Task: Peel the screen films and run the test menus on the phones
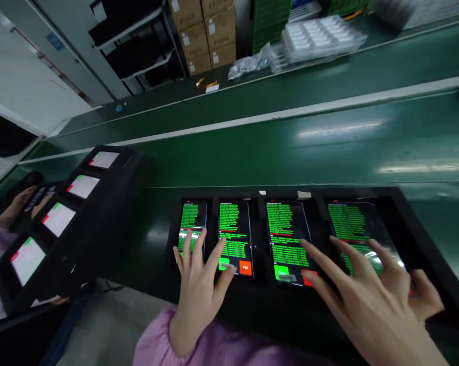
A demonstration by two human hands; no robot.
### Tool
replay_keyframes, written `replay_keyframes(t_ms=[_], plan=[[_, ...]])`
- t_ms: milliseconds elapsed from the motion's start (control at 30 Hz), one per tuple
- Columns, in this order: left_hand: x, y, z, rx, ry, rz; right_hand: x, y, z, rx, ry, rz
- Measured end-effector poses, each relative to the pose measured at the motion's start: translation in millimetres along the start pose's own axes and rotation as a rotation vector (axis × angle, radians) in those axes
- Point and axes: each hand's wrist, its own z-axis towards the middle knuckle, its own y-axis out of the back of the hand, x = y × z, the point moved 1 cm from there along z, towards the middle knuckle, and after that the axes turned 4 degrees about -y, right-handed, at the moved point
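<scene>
Four-slot wording aside, a black tray (260, 244) holds several smartphones side by side, their dark screens lit with green text. Over the leftmost phone (193, 211) and the second phone (235, 229), my left hand (199, 284) spreads its fingers, the thumb near the second phone's red Fail button. My right hand (370, 300) has its fingers spread over the third phone (288, 234) and the rightmost phone (351, 223). Its thumb is by the third phone's red button and partly covers it. Whether the fingertips touch the glass I cannot tell. Neither hand grips anything.
A second black tray (111, 203) with several white-screened phones stands at left. Beyond it, a co-worker's hands (23, 198) hold a dark device. Across the green bench (222, 157) lie clear plastic trays (321, 38), with cardboard boxes (208, 30) behind.
</scene>
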Motion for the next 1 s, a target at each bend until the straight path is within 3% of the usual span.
replay_keyframes(t_ms=[67,133,233,367,433,500,567,667,733,900,1000], plan=[[4.9,4.8,-11.3,-0.053,-0.180,-0.008,9.9,6.2,-1.2,0.014,0.068,0.013],[8.5,6.0,-24.3,-0.047,-0.265,0.060,20.0,11.0,-6.6,0.035,0.098,0.076],[22.5,7.1,-43.0,-0.022,-0.205,0.114,16.6,21.2,-17.1,0.025,0.019,0.103],[71.0,12.6,-64.3,-0.177,-0.038,-0.002,-16.9,47.2,-34.6,-0.088,-0.034,-0.007],[95.0,12.2,-69.8,-0.196,0.023,0.018,-28.5,56.7,-41.6,-0.087,-0.072,-0.104],[106.1,11.2,-71.2,-0.208,0.032,0.051,-29.9,61.2,-44.7,-0.063,-0.097,-0.139],[101.8,12.6,-69.7,-0.276,0.017,0.066,-22.7,62.6,-43.9,-0.059,-0.067,-0.106],[75.7,16.2,-63.9,-0.348,-0.037,0.048,-5.4,59.6,-39.6,-0.031,-0.030,-0.132],[54.6,15.3,-59.2,-0.262,-0.063,0.031,5.4,53.5,-39.1,0.017,-0.072,-0.208],[16.6,0.7,-42.8,0.135,0.024,0.140,21.7,28.7,-42.9,0.151,-0.136,-0.326],[5.9,-7.1,-14.1,0.195,0.065,0.168,20.0,10.7,-26.6,0.153,-0.176,-0.329]])
